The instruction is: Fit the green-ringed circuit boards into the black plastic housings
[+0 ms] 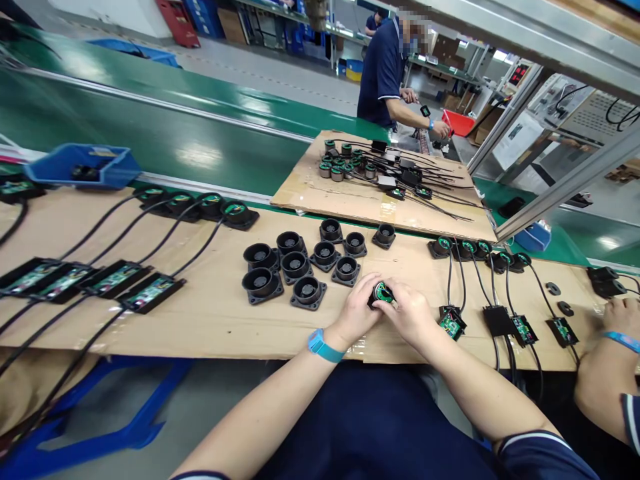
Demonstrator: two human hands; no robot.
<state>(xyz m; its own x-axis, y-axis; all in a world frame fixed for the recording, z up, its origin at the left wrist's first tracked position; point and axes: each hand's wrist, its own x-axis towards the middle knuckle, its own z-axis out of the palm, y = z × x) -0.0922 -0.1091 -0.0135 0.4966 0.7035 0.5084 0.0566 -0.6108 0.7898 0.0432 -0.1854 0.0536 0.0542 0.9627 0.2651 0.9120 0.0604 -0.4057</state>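
The round part (383,293), black with a green circuit board, is located between the two hands, above the near edge of the cardboard-covered counter (295,333). The board side is visible between the fingers. The left hand (357,308) encloses the part from its left side, with the fingers curled over the far edge. The right hand (413,313) bears on the right side, with the thumb across the near edge. The fingers of both hands are closed in on the part, leaving little gap; contact on the underside is hidden. Ten black fans (296,267) stand to the left and beyond the hands. Open boxes (451,323) with cables lie to the right. A co-worker's hand (623,320) is at the right end of the counter.
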